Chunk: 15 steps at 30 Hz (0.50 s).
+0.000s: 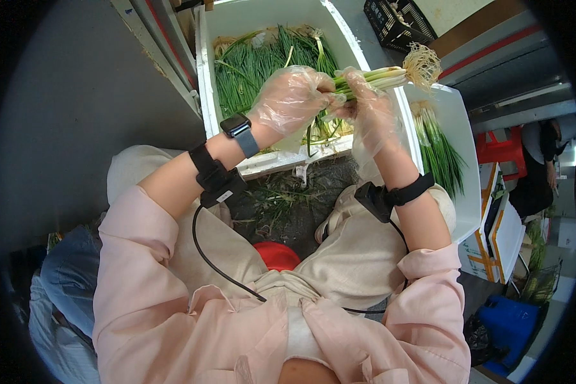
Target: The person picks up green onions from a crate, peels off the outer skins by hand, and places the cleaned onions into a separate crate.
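Note:
A small bunch of green onions [384,78] is held level in both hands, its pale roots pointing right. My left hand [297,96], in a clear plastic glove, grips the green stalks. My right hand [370,105], gloved likewise, closes round the stalks nearer the white ends. Beneath the hands stands a white foam box [199,72] with many green onions [249,77] lying inside. Where the leaf ends of the held bunch go is partly hidden by my left hand.
A second white foam box [470,211] on the right holds more green onions [432,144]. Leaf scraps [283,197] litter the floor between my feet. Around are a black crate [398,24], a red stool [501,151], a blue bin [509,326] and, far right, another person [533,168].

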Available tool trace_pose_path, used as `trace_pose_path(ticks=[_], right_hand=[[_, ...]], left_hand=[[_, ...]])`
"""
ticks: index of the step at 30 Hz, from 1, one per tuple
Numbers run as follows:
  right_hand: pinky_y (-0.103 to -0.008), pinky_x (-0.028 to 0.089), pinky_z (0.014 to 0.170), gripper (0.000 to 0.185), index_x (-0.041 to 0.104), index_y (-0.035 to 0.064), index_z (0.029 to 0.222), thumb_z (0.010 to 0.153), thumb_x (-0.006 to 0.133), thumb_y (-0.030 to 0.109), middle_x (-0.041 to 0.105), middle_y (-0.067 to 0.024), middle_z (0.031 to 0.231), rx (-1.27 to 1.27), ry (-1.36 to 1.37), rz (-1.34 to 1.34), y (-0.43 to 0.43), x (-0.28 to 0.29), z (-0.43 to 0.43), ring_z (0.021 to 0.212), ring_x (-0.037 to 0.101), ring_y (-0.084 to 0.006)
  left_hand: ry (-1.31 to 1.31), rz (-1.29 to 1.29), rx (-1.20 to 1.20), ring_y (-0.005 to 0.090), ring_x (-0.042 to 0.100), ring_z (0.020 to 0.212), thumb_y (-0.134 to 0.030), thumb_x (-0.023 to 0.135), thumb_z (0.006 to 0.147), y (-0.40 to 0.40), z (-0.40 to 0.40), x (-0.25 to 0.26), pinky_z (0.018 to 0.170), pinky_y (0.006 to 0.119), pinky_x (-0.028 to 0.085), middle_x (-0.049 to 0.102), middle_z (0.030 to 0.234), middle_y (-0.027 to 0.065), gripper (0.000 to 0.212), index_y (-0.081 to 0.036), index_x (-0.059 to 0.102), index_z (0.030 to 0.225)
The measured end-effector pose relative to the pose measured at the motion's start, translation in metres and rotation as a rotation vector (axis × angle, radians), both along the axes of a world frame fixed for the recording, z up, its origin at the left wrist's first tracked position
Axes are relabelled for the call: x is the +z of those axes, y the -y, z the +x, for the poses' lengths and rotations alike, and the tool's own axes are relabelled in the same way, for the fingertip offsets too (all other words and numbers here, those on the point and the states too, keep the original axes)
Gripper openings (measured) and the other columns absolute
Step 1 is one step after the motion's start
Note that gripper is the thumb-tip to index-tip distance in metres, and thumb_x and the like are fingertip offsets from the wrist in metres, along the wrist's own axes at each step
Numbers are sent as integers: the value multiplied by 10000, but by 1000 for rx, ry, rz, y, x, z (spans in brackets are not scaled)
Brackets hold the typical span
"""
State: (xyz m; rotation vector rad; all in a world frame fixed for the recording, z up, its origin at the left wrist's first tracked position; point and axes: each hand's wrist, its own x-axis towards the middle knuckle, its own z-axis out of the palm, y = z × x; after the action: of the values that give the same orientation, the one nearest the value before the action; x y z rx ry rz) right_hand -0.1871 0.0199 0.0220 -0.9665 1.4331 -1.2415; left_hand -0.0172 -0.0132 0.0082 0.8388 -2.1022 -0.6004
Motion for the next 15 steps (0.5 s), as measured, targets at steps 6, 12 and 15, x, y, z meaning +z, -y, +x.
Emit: trace_pose_path(ticks=[6,12,15], right_hand=[[-217,538,530,368,636,-8,1082,928,648,327,681,-90,832,28,-62,68,-6,-1,-4,607,645,-134],[-223,534,535,325,640,25,1097,947,619,313,670,-96,898,89,-28,-75,-10,-7,-10,651,643,-131],[-228,532,525,336,632,-4,1085,952,611,304,664,-99,887,19,60,-43,-14,11,-12,633,634,-131]], left_hand=[[280,-379,-47,267,631,699,-52,688,738,4,-1,2,640,365,506,632,753,121,82,-41,650,810],[-76,-146,-114,238,602,641,-14,663,740,2,-8,-8,610,336,485,604,684,107,60,-29,619,779],[-122,63,-65,185,588,630,0,626,782,-2,-5,-3,598,309,475,622,707,91,24,-24,628,787]])
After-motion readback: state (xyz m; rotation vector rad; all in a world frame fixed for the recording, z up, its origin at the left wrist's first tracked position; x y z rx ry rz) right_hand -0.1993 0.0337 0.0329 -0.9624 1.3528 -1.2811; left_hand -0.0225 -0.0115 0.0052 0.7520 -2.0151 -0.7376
